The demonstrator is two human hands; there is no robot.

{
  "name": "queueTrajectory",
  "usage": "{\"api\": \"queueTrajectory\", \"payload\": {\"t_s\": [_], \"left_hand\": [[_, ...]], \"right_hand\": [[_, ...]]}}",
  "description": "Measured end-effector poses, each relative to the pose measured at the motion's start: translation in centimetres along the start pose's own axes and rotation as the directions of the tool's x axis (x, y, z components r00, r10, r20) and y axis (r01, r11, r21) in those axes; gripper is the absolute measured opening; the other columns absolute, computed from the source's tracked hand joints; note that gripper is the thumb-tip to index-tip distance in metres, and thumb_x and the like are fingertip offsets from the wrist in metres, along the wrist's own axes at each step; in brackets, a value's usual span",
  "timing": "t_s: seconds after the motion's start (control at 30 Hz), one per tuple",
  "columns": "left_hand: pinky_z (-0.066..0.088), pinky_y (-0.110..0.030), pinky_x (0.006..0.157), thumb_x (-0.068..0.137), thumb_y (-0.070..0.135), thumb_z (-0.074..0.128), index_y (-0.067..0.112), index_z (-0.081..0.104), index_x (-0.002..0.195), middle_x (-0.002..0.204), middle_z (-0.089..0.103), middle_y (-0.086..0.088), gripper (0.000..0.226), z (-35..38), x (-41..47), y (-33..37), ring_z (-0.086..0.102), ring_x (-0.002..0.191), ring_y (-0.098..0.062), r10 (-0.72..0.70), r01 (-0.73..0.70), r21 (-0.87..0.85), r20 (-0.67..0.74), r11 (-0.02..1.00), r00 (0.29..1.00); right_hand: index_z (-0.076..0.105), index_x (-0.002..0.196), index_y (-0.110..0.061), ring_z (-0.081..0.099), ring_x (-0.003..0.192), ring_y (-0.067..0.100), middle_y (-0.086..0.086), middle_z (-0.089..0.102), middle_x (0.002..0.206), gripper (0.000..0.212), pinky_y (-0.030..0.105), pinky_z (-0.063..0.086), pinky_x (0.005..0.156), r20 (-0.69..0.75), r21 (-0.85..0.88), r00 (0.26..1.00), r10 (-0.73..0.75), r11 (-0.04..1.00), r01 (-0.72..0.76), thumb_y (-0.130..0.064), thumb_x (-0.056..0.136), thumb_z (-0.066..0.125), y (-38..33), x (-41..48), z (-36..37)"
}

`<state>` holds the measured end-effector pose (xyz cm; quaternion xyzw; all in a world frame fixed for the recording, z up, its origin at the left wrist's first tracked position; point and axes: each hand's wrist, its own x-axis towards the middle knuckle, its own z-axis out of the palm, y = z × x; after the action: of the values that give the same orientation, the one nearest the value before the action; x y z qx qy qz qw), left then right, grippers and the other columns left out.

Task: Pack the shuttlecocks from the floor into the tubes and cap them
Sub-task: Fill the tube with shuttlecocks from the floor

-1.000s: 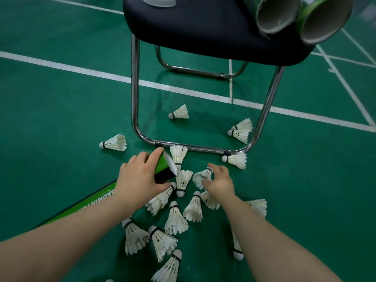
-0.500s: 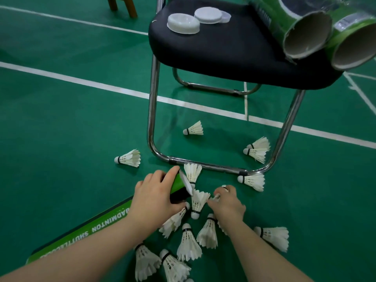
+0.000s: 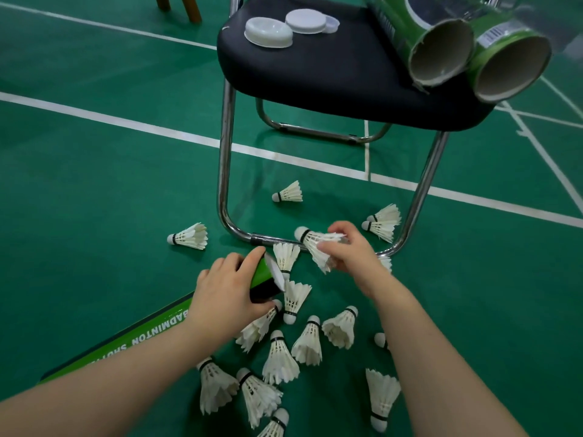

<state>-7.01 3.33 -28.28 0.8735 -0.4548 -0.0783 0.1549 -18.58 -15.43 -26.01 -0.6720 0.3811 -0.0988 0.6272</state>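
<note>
A long green shuttlecock tube [image 3: 132,340] lies on the green floor, its open end lifted toward the chair. My left hand [image 3: 225,291] grips that end. My right hand [image 3: 350,250] holds a white feather shuttlecock [image 3: 312,239] by its skirt, cork pointing left, just right of and above the tube mouth. Several more shuttlecocks [image 3: 279,357] lie scattered on the floor between my forearms and around the chair legs.
A black chair [image 3: 331,74] with chrome legs [image 3: 225,171] stands just beyond my hands. On its seat lie white caps [image 3: 268,33] and two open green tubes [image 3: 441,55]. White court lines [image 3: 126,123] cross the floor. A wooden leg [image 3: 192,7] shows at the top.
My right hand has picked a shuttlecock off the floor and raised it beside the tube mouth. The left hand keeps its grip on the tube. The view has tilted up.
</note>
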Motion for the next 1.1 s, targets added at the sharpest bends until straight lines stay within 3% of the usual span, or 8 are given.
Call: {"api": "queueTrajectory", "payload": {"t_s": [0.2,0.3,0.4,0.5,0.63,0.73,0.83,1.1], "left_hand": [[0.037,-0.035,0.096,0.072,0.063,0.059,0.035,0.013,0.141,0.12,0.045,0.006,0.088,-0.1,0.0,0.3,0.042,0.111,-0.016,0.005,-0.005,0.009,0.005,1.0,1.0],[0.038,-0.035,0.09,0.07,0.06,0.062,0.034,0.02,0.14,0.115,0.048,0.005,0.086,0.1,-0.1,0.8,0.045,0.107,-0.018,0.037,-0.037,-0.019,-0.031,0.999,0.999],[0.038,-0.035,0.089,0.07,0.06,0.062,0.033,0.019,0.14,0.114,0.047,0.005,0.086,0.1,-0.3,1.2,0.045,0.108,-0.018,0.054,-0.055,-0.019,-0.043,0.998,0.998],[0.037,-0.035,0.094,0.07,0.063,0.061,0.035,0.015,0.141,0.117,0.046,0.006,0.089,0.0,-0.2,1.0,0.043,0.109,-0.016,0.042,-0.044,-0.028,-0.041,0.999,0.998],[0.04,-0.038,0.092,0.069,0.06,0.065,0.033,0.02,0.14,0.114,0.049,0.003,0.088,-0.5,0.1,0.7,0.045,0.106,-0.019,0.029,-0.032,-0.038,-0.065,0.999,0.997],[0.042,-0.041,0.089,0.067,0.056,0.068,0.03,0.026,0.138,0.11,0.051,0.0,0.087,-0.5,0.3,0.9,0.048,0.104,-0.023,0.041,-0.043,-0.031,-0.083,0.999,0.996],[0.043,-0.044,0.088,0.066,0.053,0.071,0.027,0.028,0.138,0.11,0.051,-0.003,0.088,-0.6,0.0,0.9,0.049,0.104,-0.026,0.042,-0.046,-0.048,-0.08,0.998,0.996],[0.044,-0.05,0.088,0.067,0.049,0.072,0.024,0.027,0.14,0.109,0.051,-0.01,0.089,-0.9,-1.8,1.0,0.049,0.104,-0.031,0.075,-0.075,-0.039,0.0,0.996,0.997]], "right_hand": [[0.042,0.114,-0.023,0.05,0.076,0.013,0.004,0.051,0.102,0.039,0.021,0.043,0.064,0.333,-0.354,0.937,0.106,0.935,0.02,-0.008,0.079,0.053,-3.6,-1.6,1.3],[0.032,0.135,-0.024,0.047,0.115,0.019,0.008,0.039,0.137,0.059,0.033,0.041,0.098,0.365,-0.328,0.926,0.099,0.944,0.029,-0.019,0.083,0.06,-3.1,-1.9,4.2],[0.026,0.145,-0.026,0.031,0.133,0.012,-0.004,0.028,0.15,0.06,0.033,0.03,0.106,0.08,-0.078,0.994,-0.079,0.993,0.085,-0.042,0.092,0.051,-2.3,-2.2,5.3],[0.06,0.118,-0.017,0.054,0.111,0.007,-0.007,0.06,0.121,0.036,0.025,0.036,0.092,-0.309,0.122,0.948,-0.074,0.986,0.117,-0.038,0.098,0.04,-1.8,-2.4,3.1],[0.071,0.084,-0.018,0.066,0.076,0.003,-0.008,0.071,0.083,0.058,0.019,0.047,0.079,0.086,-0.174,0.996,-0.014,0.984,0.029,-0.048,0.099,0.024,-2.7,-3.4,2.4],[0.066,0.108,-0.021,0.061,0.095,0.004,-0.007,0.066,0.103,0.056,0.031,0.046,0.097,0.294,-0.306,0.951,0.096,0.952,-0.002,-0.06,0.093,0.028,-3.3,-4.1,4.3],[0.052,0.131,-0.021,0.053,0.117,0.017,0.003,0.061,0.125,0.06,0.036,0.043,0.1,0.362,-0.305,0.921,0.145,0.952,-0.03,-0.062,0.091,0.032,-3.1,-4.5,6.1],[0.055,0.123,-0.025,0.056,0.107,0.011,-0.006,0.064,0.113,0.056,0.036,0.046,0.088,0.487,-0.35,0.858,0.166,0.937,0.017,-0.066,0.086,0.043,-1.9,-5.6,5.9]]}}
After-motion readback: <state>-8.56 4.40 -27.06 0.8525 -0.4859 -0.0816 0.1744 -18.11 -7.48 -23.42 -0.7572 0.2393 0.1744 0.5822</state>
